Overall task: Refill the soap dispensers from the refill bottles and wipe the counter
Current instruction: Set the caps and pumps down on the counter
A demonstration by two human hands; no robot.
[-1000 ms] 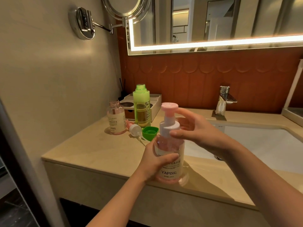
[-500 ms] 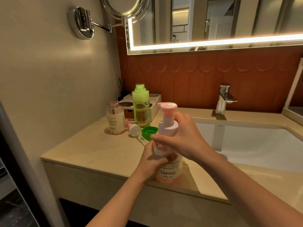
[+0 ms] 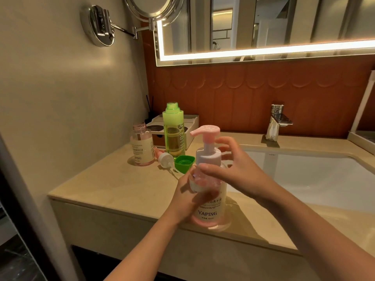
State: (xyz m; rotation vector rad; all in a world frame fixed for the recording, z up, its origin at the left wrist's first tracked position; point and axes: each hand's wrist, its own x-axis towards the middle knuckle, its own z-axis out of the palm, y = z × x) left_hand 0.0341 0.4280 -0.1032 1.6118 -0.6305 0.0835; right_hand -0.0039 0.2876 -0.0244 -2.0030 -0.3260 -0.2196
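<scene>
A: Gripping the dispenser (image 3: 209, 213) low on its body with the left hand (image 3: 183, 199), fingers wrapped round it. Cupping the collar (image 3: 209, 157) with the right hand (image 3: 241, 171), thumb across the front and fingers curved behind. Cannot tell how tightly.

B: Standing where?

A: Upright on the counter (image 3: 101, 179), near the front edge, just beside the sink (image 3: 316, 179).

B: Worst case from here?

A: Probably cross-threading. Could seat crooked if turned at a tilt, then leak at the first press on the pump head (image 3: 205, 130).

B: And slipping?

A: Quite possible with any soap on the skin. Could spin or tip toward the edge, or into the sink, on losing the left grip mid-twist.

B: Over-tightening?

A: Could strain the plastic thread; better to stop at firm resistance.

B: Anything further out?

A: Yes. Behind, standing uncapped: a green bottle (image 3: 174, 136) and a small pink bottle (image 3: 142, 147), with a loose pump (image 3: 165, 159) and green cap (image 3: 183, 163) lying just beside them. Could knock either over with an elbow or a cloth and spill refill across the counter.
</scene>
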